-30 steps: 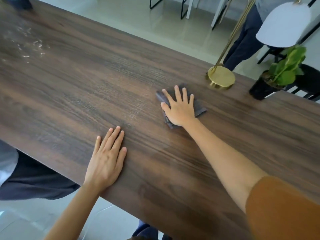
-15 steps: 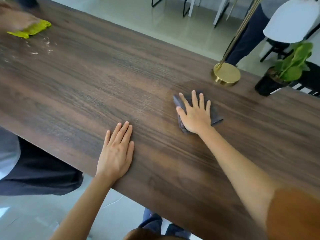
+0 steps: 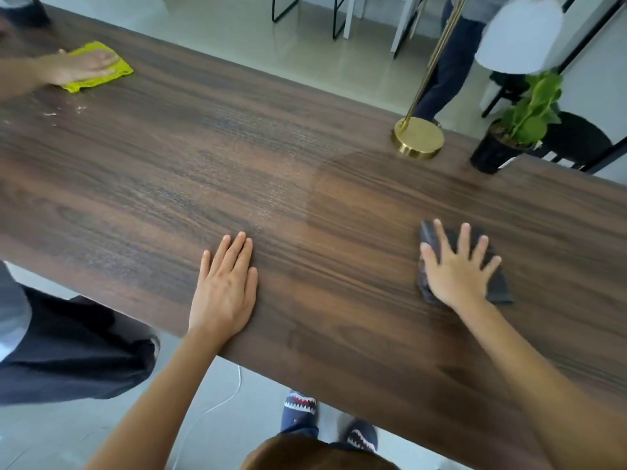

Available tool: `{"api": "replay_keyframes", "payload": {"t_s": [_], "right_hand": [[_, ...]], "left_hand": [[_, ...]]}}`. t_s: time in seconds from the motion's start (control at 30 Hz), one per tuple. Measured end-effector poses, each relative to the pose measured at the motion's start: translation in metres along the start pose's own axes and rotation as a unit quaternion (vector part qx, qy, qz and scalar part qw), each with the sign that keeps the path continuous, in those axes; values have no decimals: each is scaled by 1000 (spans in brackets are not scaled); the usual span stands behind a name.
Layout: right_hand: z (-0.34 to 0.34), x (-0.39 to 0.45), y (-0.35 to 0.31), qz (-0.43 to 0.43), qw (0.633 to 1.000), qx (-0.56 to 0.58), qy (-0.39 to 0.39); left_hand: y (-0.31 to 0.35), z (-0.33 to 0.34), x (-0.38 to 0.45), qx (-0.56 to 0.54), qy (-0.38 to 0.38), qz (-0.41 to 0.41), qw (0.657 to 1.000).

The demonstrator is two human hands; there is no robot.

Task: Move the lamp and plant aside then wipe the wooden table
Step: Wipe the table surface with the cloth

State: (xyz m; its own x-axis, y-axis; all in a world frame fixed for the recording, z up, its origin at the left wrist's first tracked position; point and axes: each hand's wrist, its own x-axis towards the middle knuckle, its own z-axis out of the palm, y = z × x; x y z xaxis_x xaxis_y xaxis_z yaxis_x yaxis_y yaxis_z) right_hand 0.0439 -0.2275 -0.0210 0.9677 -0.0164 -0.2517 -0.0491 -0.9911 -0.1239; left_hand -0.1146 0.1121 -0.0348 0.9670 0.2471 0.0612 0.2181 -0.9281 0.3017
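Note:
My right hand (image 3: 458, 266) presses flat, fingers spread, on a dark grey cloth (image 3: 498, 286) on the dark wooden table (image 3: 203, 171). A damp wiped patch lies left of and beyond the cloth. My left hand (image 3: 225, 286) rests flat and empty on the table near its front edge. The lamp, with its round gold base (image 3: 418, 138), thin gold stem and white shade (image 3: 519, 32), stands at the far edge. To its right sits the plant (image 3: 529, 110), green-leaved in a black pot (image 3: 492, 154).
Another person's hand (image 3: 81, 66) wipes with a yellow cloth (image 3: 98, 67) at the far left, near crumbs (image 3: 51, 113). A person in dark trousers (image 3: 68, 351) stands at the near left. Another stands behind the lamp. Chairs and a black stool (image 3: 576, 137) lie beyond the table.
My right hand has slid the grey cloth right and toward me, away from the lamp base. The other person's hand with the yellow cloth has moved further in at far left.

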Motion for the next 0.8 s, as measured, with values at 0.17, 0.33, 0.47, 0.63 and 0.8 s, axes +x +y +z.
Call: {"api": "replay_keyframes", "payload": {"t_s": [0.17, 0.33, 0.47, 0.63, 0.8], "right_hand": [[57, -97, -121, -264, 962, -26, 64], [68, -194, -31, -424, 905, -14, 40], [42, -195, 163, -174, 982, -37, 61], [-17, -96, 255, 189, 980, 57, 26], [8, -75, 125, -42, 999, 14, 12]], "left_hand": [[-2, 0, -1, -4, -2, 4, 1000], [-6, 3, -1, -11, 9, 2, 1000], [23, 7, -6, -12, 48, -33, 998], [115, 29, -25, -48, 39, 53, 997], [174, 44, -16, -77, 16, 73, 994]]}}
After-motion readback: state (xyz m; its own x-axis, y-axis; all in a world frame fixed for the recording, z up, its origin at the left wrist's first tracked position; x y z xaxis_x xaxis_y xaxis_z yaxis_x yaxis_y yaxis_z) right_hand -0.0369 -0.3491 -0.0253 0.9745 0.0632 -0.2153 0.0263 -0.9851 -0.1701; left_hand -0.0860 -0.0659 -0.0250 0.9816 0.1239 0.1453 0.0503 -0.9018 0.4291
